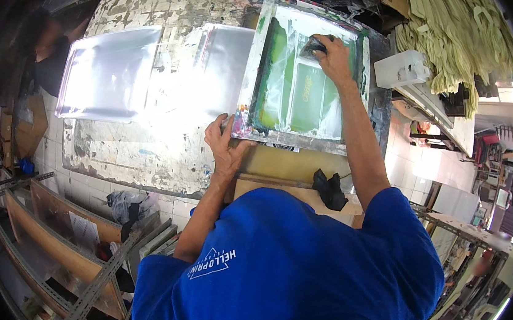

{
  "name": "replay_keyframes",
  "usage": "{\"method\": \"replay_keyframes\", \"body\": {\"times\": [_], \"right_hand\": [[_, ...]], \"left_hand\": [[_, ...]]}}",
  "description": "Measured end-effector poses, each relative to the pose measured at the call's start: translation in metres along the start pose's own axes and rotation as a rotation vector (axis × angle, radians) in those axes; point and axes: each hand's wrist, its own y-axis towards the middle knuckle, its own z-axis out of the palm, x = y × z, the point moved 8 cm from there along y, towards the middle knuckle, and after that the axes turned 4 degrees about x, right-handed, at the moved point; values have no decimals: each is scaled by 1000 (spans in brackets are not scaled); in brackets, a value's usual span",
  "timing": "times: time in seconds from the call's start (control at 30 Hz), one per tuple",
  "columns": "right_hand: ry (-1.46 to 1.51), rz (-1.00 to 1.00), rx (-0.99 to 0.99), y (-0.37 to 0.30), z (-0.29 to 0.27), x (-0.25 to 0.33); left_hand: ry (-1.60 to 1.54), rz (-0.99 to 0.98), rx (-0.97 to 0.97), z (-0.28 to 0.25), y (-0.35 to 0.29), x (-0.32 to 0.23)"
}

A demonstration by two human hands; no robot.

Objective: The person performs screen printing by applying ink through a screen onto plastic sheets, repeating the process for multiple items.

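A screen-printing frame (256, 43) with a pale, ink-stained border lies tilted on the worktable, its mesh (315, 96) showing green with a paler rectangle in the middle. My right hand (334, 60) is closed around a dark, crumpled wad that looks like a cloth (310, 47), held against the upper part of the mesh. At the frame's near left corner is my left hand (225, 147), its fingers along the left side and its thumb at the near edge. Left of the frame lies a clear plastic sheet (214, 71), partly washed out by glare.
A stack of clear plastic sheets (109, 72) lies on the stained worktable (113, 146). A black cloth (330, 190) rests near my body. To the right are a white plastic container (401, 69) and hanging pale green bags (450, 24). A metal rack (60, 240) stands lower left; another person (55, 62) is at far left.
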Motion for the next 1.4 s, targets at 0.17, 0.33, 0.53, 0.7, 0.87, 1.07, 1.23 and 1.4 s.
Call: {"method": "replay_keyframes", "body": {"times": [0.17,0.33,0.53,0.7,0.87,1.07,1.23,1.4], "right_hand": [[-102,-27,2,-32,-1,32],[-34,-39,30,-104,-51,99],[-14,-111,-72,-123,-148,176],[-66,-246,-389,-62,-212,168],[-100,-106,-318,-3,-258,163],[91,-153,-282,24,-282,178],[87,-105,-267,25,-284,177],[-12,-136,-324,25,-285,175]], "left_hand": [[-111,-53,17,6,-7,9],[-163,-69,-46,-4,0,-4],[-273,-50,-190,-51,55,-76],[-496,90,-232,-77,116,-111],[37,-84,-185,-66,95,-34],[459,-188,-132,-24,17,41],[489,-195,-121,-19,16,47],[528,-242,-189,-25,13,48]]}}
